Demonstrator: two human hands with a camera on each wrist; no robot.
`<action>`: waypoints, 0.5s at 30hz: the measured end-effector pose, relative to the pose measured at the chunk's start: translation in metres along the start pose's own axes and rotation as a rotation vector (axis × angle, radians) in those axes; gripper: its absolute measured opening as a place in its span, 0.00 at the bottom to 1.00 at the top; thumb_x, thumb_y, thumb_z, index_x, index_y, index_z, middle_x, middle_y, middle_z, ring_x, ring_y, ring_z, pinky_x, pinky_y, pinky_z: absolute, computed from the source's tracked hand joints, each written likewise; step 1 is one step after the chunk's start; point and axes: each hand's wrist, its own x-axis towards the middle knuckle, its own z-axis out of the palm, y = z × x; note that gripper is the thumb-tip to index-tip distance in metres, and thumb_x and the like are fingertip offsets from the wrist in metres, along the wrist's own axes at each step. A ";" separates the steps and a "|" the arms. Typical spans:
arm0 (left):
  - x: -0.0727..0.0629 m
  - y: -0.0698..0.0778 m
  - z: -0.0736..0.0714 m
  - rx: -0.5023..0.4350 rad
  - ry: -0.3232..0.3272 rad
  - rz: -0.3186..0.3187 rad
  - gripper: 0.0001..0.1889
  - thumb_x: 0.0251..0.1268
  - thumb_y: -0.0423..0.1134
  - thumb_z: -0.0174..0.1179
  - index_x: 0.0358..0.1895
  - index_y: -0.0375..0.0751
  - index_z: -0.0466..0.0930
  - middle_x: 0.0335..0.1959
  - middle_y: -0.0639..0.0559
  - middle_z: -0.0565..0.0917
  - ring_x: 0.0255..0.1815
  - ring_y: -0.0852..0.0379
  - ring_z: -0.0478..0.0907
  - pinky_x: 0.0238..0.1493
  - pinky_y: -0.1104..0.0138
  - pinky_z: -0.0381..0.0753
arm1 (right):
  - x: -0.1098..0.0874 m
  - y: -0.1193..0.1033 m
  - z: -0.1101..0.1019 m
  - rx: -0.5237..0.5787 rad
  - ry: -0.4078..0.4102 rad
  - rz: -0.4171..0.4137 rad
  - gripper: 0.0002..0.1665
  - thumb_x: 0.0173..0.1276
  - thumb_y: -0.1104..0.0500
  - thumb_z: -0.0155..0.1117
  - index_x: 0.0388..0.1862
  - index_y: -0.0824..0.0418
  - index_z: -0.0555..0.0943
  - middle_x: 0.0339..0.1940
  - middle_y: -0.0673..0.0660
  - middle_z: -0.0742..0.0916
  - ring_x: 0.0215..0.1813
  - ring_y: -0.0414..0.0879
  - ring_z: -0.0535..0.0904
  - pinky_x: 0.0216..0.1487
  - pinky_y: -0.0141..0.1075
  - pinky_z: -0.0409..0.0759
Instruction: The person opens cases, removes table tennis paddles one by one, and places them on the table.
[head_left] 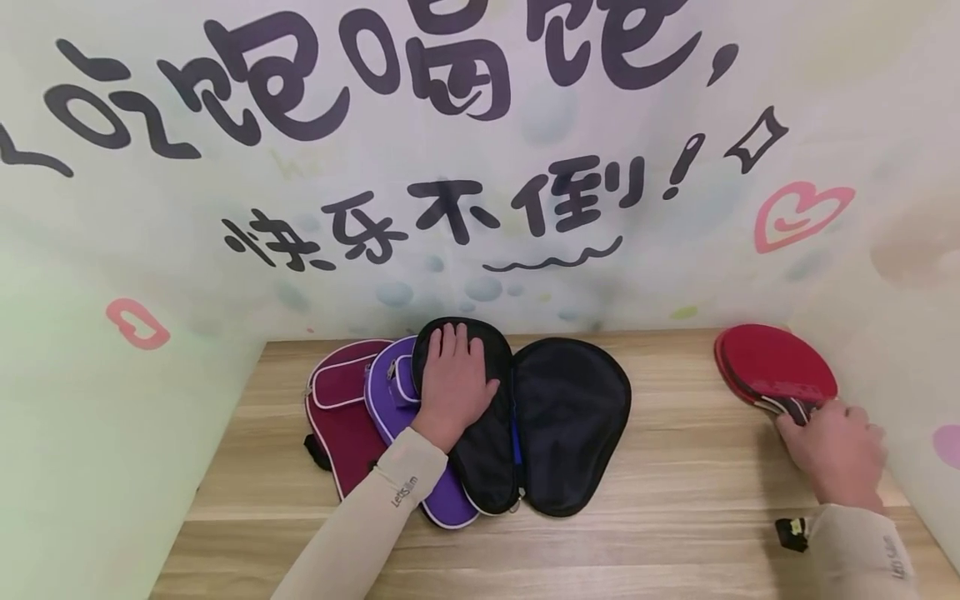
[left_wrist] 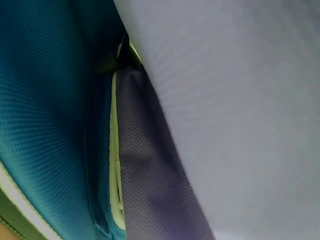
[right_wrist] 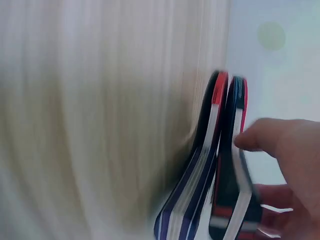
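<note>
Two table tennis paddles lie stacked at the right, the upper one showing a red face (head_left: 780, 362). My right hand (head_left: 836, 450) grips the upper paddle by its handle; in the right wrist view the thumb presses the handle's edge and fingers curl behind it. The lower paddle (right_wrist: 187, 205) lies just beneath, slightly apart. My left hand (head_left: 456, 383) rests with straight fingers on the left half of an unzipped black paddle case (head_left: 573, 425), spread open like a book. A purple case (head_left: 450, 496) lies partly under it. The left wrist view holds mostly close fabric and a pale sleeve.
A maroon case (head_left: 341, 437) with white piping lies leftmost, overlapped by the purple one. Walls with printed writing (head_left: 450, 208) enclose the wooden table (head_left: 675, 533) at the back and sides. A small black tag (head_left: 791, 533) shows beside the right sleeve.
</note>
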 end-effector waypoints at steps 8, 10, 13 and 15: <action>-0.001 0.001 -0.005 -0.084 0.174 0.028 0.23 0.72 0.50 0.59 0.59 0.35 0.77 0.71 0.39 0.77 0.76 0.41 0.70 0.81 0.52 0.62 | 0.007 -0.059 0.013 0.139 0.152 -0.094 0.28 0.72 0.55 0.56 0.52 0.83 0.72 0.49 0.82 0.75 0.49 0.76 0.67 0.50 0.68 0.69; -0.001 0.001 -0.008 -0.111 0.255 0.046 0.19 0.73 0.47 0.59 0.55 0.35 0.79 0.68 0.39 0.79 0.73 0.41 0.73 0.79 0.52 0.65 | 0.013 -0.078 0.019 0.215 0.146 -0.169 0.28 0.72 0.56 0.56 0.54 0.83 0.74 0.51 0.81 0.77 0.51 0.76 0.71 0.53 0.68 0.71; 0.000 0.001 -0.014 -0.143 0.362 0.062 0.16 0.72 0.44 0.59 0.51 0.35 0.81 0.65 0.40 0.82 0.70 0.41 0.76 0.77 0.51 0.69 | 0.022 -0.103 0.029 0.325 0.070 -0.261 0.28 0.75 0.55 0.57 0.59 0.81 0.75 0.53 0.80 0.79 0.53 0.74 0.76 0.53 0.66 0.76; 0.000 0.000 -0.017 -0.159 0.405 0.054 0.14 0.71 0.43 0.59 0.49 0.35 0.81 0.63 0.40 0.82 0.68 0.41 0.76 0.76 0.51 0.70 | 0.026 -0.117 0.034 0.363 -0.012 -0.286 0.30 0.78 0.53 0.55 0.64 0.79 0.73 0.56 0.78 0.80 0.55 0.72 0.79 0.54 0.64 0.79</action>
